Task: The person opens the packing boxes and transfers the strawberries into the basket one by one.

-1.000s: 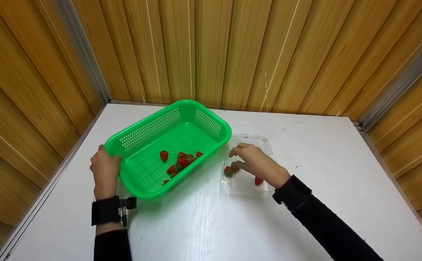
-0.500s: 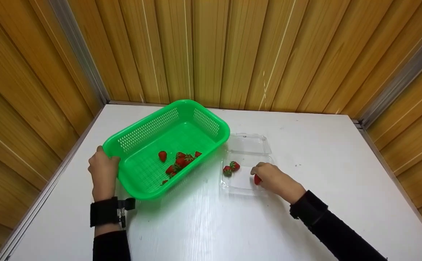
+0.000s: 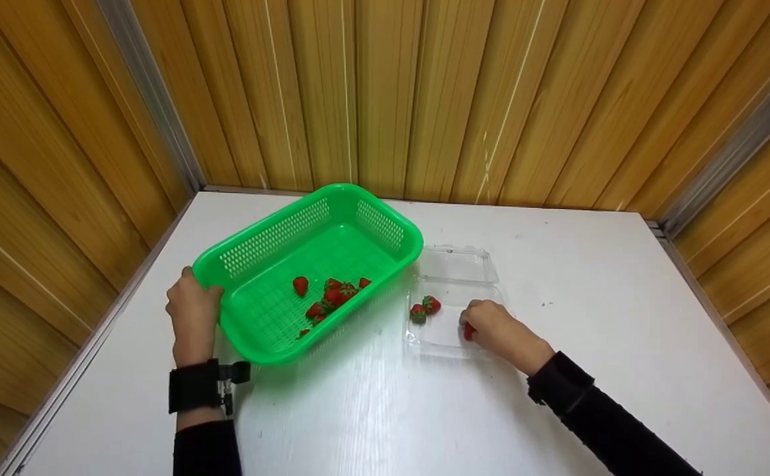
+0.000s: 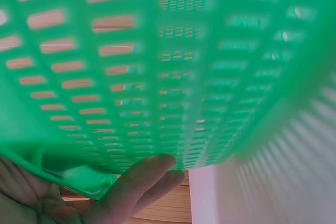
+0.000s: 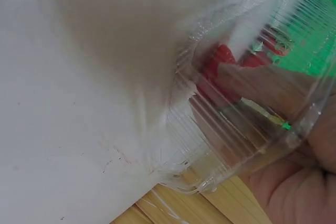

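Observation:
My left hand [image 3: 191,314] grips the left end of a green plastic basket [image 3: 272,231] by its rim. In the left wrist view its fingers [image 4: 142,182] curl under the edge beside the slotted wall. Several strawberries [image 3: 335,292] lie in the basket, mostly along its near right side. To the right is a clear plastic clamshell box [image 3: 448,294], lid laid back. My right hand [image 3: 501,330] reaches into it and pinches a strawberry [image 5: 215,77] between thumb and fingers, seen through the ribbed wall. Two more strawberries [image 3: 425,309] sit at the box's left side.
Both containers stand on a white table [image 3: 358,416], the box close beside the basket's right side. Wood-look panels [image 3: 385,99] wall in the back and both sides, with grey metal strips at the corners.
My right hand has moved right and nearer, from over the two strawberries at the box's left to the one at its right, which its fingers now pinch. The left hand stays on the basket.

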Demonstrator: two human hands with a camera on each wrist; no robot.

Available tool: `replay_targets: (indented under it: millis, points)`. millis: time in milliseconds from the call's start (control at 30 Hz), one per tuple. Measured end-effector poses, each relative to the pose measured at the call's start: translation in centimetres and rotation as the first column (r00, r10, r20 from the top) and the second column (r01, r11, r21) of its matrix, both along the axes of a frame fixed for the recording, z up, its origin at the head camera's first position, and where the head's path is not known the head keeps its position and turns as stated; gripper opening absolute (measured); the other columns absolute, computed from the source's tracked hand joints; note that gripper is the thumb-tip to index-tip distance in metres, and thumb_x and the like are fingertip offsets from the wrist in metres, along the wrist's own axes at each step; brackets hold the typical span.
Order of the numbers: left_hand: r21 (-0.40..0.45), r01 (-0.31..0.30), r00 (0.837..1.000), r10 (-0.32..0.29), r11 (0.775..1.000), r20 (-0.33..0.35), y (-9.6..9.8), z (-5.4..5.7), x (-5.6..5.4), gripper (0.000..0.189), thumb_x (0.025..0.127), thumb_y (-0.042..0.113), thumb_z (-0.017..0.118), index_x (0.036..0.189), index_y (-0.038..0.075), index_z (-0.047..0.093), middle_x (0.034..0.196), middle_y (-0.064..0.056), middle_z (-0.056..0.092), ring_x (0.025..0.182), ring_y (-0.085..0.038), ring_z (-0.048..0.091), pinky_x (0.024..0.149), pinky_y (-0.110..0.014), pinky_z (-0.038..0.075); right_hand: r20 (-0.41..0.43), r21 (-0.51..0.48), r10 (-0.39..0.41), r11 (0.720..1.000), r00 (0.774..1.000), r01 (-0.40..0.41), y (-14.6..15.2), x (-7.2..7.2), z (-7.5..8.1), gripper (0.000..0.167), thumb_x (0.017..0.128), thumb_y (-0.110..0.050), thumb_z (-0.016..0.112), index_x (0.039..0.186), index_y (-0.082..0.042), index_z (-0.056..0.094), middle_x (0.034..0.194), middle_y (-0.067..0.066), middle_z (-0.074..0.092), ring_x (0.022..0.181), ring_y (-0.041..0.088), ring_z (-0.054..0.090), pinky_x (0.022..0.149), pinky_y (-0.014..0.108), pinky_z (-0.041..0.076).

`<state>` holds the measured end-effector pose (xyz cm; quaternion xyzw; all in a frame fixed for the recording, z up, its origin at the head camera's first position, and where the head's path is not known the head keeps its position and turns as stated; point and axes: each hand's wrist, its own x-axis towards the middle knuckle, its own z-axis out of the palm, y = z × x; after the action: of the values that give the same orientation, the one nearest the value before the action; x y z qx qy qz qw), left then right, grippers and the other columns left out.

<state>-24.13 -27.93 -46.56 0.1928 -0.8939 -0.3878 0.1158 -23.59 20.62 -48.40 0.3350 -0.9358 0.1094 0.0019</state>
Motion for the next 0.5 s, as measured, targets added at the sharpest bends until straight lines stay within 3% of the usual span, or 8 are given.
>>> replay_targets:
  millis: [333, 500]
  points:
    - [-0.013, 0.002, 1.000, -0.003, 1.000, -0.022, 0.06, -0.09, 0.23, 0.054, 0.092, 0.002, 0.055, 0.139, -0.020, 0.041, 0.120, -0.042, 0.058, 0.102, -0.053, 0.062, 0.083, -0.063, 0.052, 0.078, -0.041, -0.062, 0.997, 0.995, 0.065, 0.12, 0.10, 0.23, 0.015, 0.076, 0.014, 0.075, 0.086, 0.002, 0.074, 0.083, 0.010, 0.065, 0.077, 0.019, 0.059, 0.066, 0.028, 0.052]
    - [-0.012, 0.009, 0.999, -0.010, 1.000, -0.037, 0.15, -0.04, 0.21, 0.057, 0.091, 0.000, 0.054, 0.141, -0.022, 0.038, 0.120, -0.043, 0.057, 0.102, -0.054, 0.061, 0.084, -0.065, 0.051, 0.076, -0.044, -0.030, 0.998, 0.997, 0.033, 0.21, 0.20, 0.34, 0.016, 0.077, 0.015, 0.073, 0.086, 0.002, 0.074, 0.085, 0.010, 0.065, 0.079, 0.018, 0.059, 0.067, 0.028, 0.052]
